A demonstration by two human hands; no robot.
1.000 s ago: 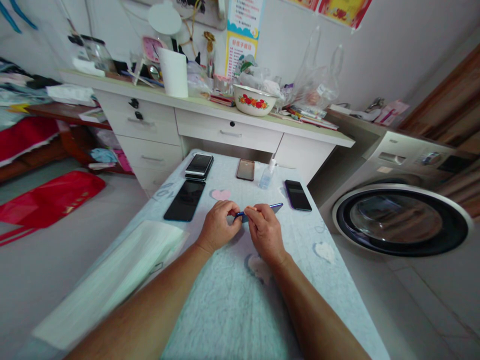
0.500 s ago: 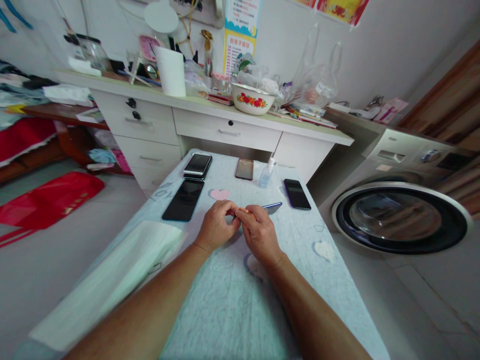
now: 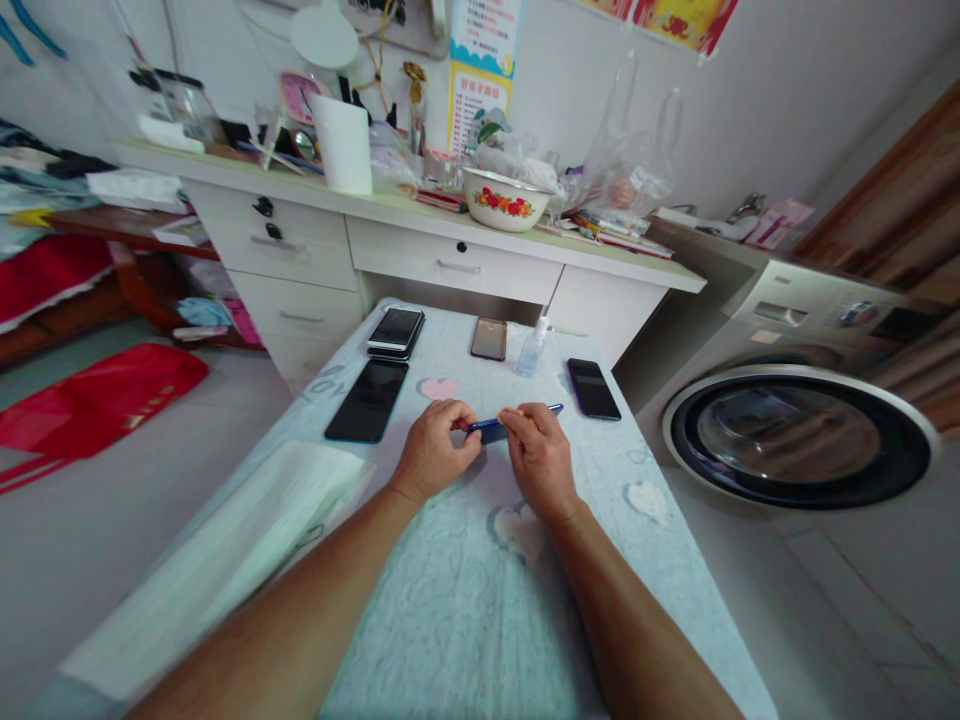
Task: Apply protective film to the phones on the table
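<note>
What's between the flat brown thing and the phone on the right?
A clear bottle stands between the flat brown thing and the phone; the head view shows it.

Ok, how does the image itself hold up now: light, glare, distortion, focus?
Head view, overall: soft light, faint shadow beside the right forearm; head view, right: washer door stretched oval, faintly reflecting; head view, back: small print on the poster unreadable; head view, centre: blue phone too small for fine detail.

Lived-in home room, washing machine (image 3: 817, 290), cluttered white desk (image 3: 457, 262), pink clock (image 3: 298, 97), wall posters (image 3: 482, 85)
</note>
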